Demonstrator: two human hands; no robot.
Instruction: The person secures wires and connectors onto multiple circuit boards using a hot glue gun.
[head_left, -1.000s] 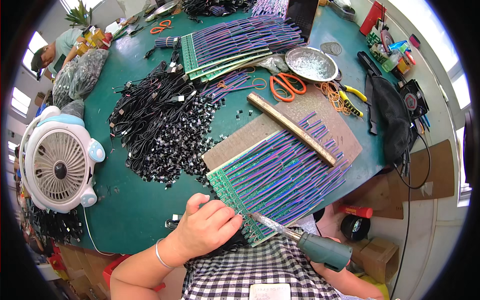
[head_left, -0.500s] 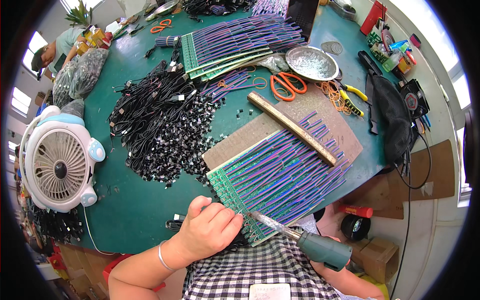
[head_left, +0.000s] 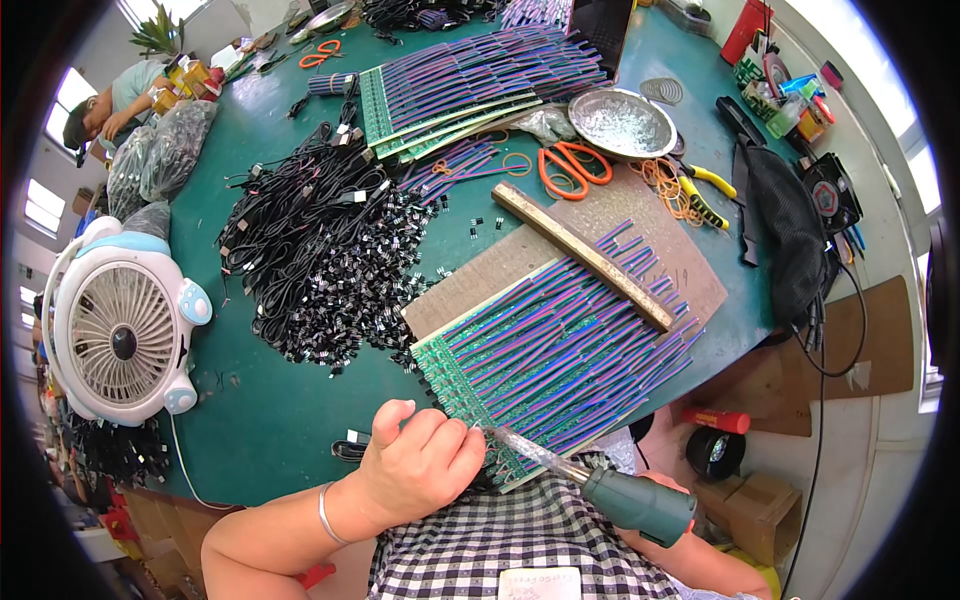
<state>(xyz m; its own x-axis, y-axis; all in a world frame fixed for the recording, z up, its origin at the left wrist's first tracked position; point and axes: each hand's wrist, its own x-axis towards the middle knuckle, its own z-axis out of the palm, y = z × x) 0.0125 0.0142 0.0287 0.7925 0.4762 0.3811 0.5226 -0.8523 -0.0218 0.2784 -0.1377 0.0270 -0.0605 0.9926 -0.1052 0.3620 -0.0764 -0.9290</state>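
Note:
My left hand (head_left: 422, 462) is closed with curled fingers at the near left edge of a green circuit board panel (head_left: 462, 392). Whatever its fingertips hold is hidden behind them. In my right hand (head_left: 655, 546) is a soldering iron (head_left: 632, 503) with a dark green body. Its metal barrel slants up and left, the tip at the board's edge beside my left fingers. Rows of blue, purple and dark wires run across the panel to the right. A long wooden bar (head_left: 580, 255) lies across their far ends, and a brown board (head_left: 700, 270) lies underneath.
Left of the panel is a heap of black cables (head_left: 300, 220) and small black connectors (head_left: 350, 300). Behind stand stacked wired panels (head_left: 450, 90), a metal bowl (head_left: 622, 125), orange scissors (head_left: 575, 170) and yellow-handled pliers (head_left: 705, 200). A white fan (head_left: 122, 325) is at left; another person (head_left: 125, 95) works beyond.
The soldering iron's body has shifted slightly left and down, its tip still at the board's edge. My left hand has barely moved. The person beyond has brought a hand near their head.

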